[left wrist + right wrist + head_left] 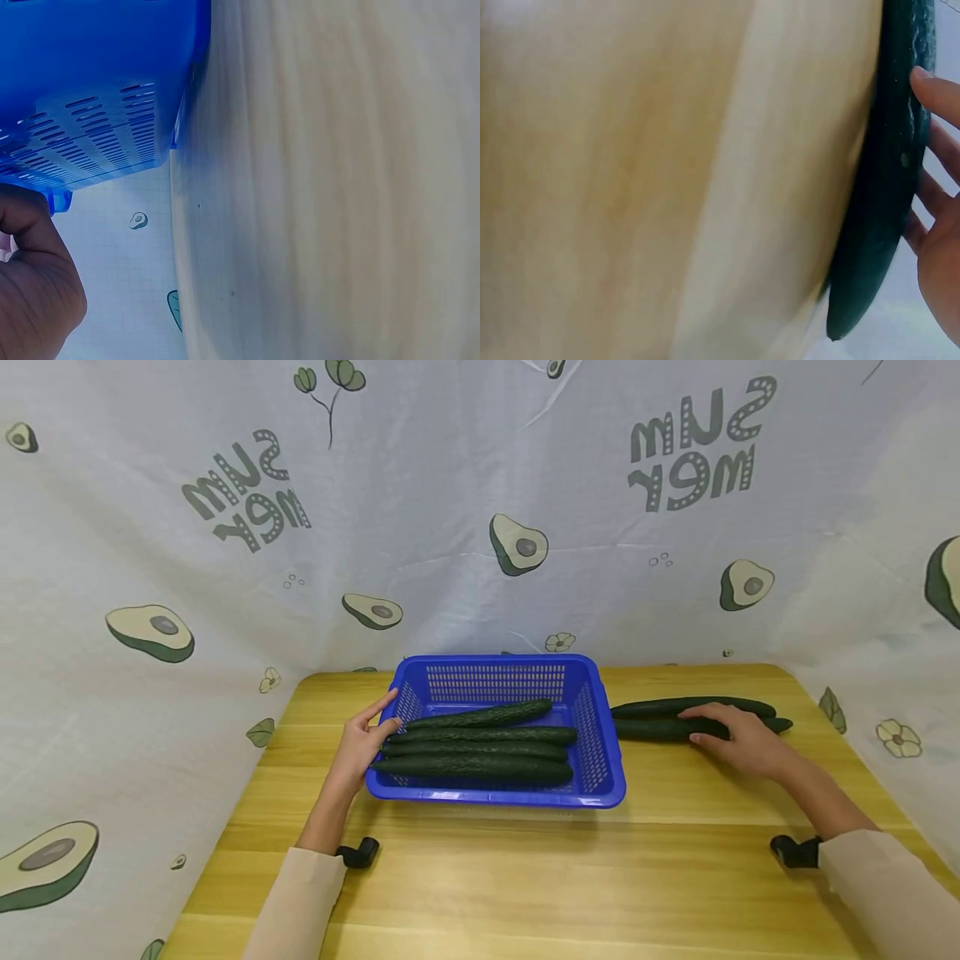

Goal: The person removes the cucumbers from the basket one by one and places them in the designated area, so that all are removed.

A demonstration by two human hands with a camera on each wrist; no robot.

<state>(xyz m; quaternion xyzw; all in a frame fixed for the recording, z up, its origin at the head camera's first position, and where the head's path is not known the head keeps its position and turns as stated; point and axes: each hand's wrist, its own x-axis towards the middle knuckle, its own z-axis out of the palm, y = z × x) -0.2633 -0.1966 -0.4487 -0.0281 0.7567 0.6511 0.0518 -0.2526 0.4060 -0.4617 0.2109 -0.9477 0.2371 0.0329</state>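
A blue plastic basket with slotted walls stands on the table, several dark green cucumbers lying lengthwise in it. My left hand grips its left rim, thumb over the edge; the left wrist view shows the curled hand at the basket's rim. To the right of the basket lie two more cucumbers side by side, a back one and a front one. My right hand holds the front cucumber near its right end, thumb on the near side and fingers over it.
The wooden table runs up to a white curtain printed with avocados and flowers, which hangs behind and along both sides. A black wrist mount sits at the left cuff, another mount at the right cuff.
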